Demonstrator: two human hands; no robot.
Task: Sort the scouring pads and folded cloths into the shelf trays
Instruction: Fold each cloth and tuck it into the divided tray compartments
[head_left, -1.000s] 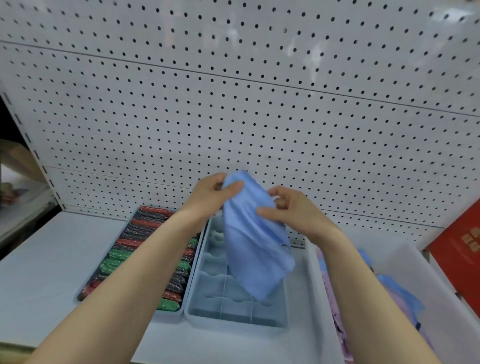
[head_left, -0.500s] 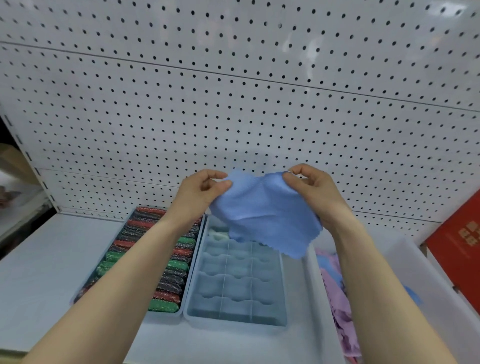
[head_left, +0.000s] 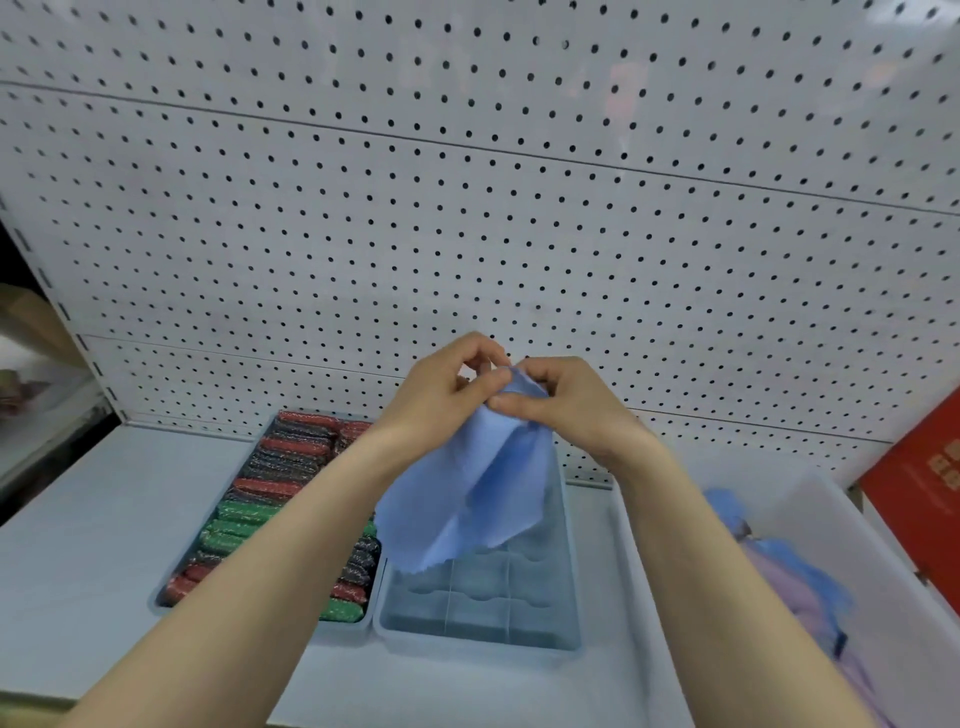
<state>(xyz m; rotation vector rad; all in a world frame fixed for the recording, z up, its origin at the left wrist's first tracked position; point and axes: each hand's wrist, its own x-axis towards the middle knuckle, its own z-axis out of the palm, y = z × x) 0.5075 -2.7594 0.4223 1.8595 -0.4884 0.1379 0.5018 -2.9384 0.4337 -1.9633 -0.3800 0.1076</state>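
Nearest, at right, a white bin with blue and lilac cloths. On the shelf, a divided grey tray beside a tray of scouring pads, red, green and dark. Above the divided tray, a blue cloth, hanging doubled; half a second ago spread wide between the hands. Left hand and right hand, then apart, now brought together, both pinching its top corners. Behind, white pegboard.

pads tray L | divider tray ctr | bin R | pegboard behind
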